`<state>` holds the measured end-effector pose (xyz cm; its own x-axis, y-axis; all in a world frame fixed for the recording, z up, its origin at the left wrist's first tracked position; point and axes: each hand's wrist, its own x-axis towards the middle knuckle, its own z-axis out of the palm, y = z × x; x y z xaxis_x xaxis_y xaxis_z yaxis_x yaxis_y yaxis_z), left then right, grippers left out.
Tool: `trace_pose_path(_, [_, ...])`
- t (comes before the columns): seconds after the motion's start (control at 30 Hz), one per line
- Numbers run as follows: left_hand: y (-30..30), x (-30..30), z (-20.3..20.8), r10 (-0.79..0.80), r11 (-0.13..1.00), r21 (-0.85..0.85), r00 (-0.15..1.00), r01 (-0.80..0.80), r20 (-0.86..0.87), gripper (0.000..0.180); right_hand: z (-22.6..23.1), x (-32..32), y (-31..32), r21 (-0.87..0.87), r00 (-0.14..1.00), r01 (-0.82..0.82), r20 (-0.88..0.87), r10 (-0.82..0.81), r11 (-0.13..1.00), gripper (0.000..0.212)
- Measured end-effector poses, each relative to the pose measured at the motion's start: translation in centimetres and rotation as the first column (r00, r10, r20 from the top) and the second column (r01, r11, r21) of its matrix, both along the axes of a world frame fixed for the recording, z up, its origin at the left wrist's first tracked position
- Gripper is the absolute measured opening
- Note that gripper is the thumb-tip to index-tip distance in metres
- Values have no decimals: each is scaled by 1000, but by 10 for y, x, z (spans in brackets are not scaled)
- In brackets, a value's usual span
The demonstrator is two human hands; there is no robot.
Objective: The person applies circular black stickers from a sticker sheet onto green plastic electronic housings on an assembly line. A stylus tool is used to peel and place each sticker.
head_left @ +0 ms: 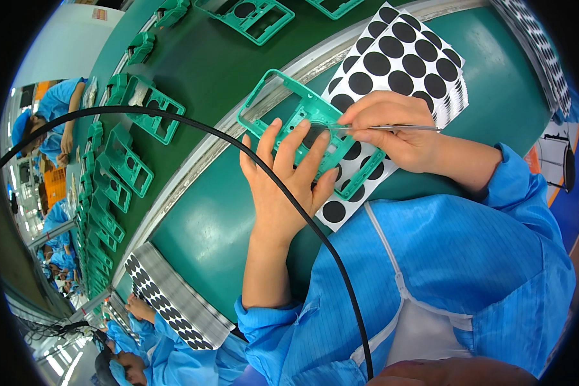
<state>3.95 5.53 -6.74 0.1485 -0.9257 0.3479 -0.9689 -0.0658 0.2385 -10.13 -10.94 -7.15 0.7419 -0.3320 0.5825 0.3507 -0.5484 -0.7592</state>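
Observation:
A green plastic housing point(310, 106) lies tilted across sheets of black round stickers point(402, 61), in front of me. My left hand point(280, 183) rests on it with fingers spread, the fingertips around its round recess. A dark disc point(315, 134) shows in that recess, partly covered by my fingers. Between thumb and fingers my right hand point(395, 132) grips thin metal tweezers point(408, 127). Their tip points left and reaches the edge of the recess; whether it touches the disc is unclear. One sticker sheet point(336, 211) sticks out below the housing.
Beyond a metal rail point(167, 202), a dark green belt point(193, 71) carries several similar housings point(153, 109). A black cable point(238, 143) arcs across the view. More sticker sheets lie at lower left point(174, 302) and far right point(537, 45). Co-workers point(55, 116) sit along the left.

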Motion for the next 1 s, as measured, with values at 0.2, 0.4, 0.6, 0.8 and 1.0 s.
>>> trace_pose_path(0.2, [2, 1, 0, 3, 1000, -6, 1000, -4, -8, 45, -1, 1, 2, 13, 999, -8, 32, 7, 1000, 4])
trace_pose_path(0.4, [3, 3, 0, -6, 1000, -12, 1000, 5, -12, 45, -2, 3, 2, -5, 1000, -7, 18, 7, 1000, 5])
trace_pose_path(0.6, [6, 4, 0, -1, 1000, -16, 1000, 1, -22, 46, 0, 6, 7, -74, 999, -12, 32, 14, 997, 10])
trace_pose_path(0.8, [8, 6, 2, -9, 1000, -28, 1000, 8, -29, 46, 1, 5, 11, -252, 999, 36, 43, -26, 967, 18])
trace_pose_path(1.0, [11, 6, 8, -3, 1000, 14, 1000, 3, -7, 42, 2, 8, 12, -276, 998, -13, 48, 27, 961, 18])
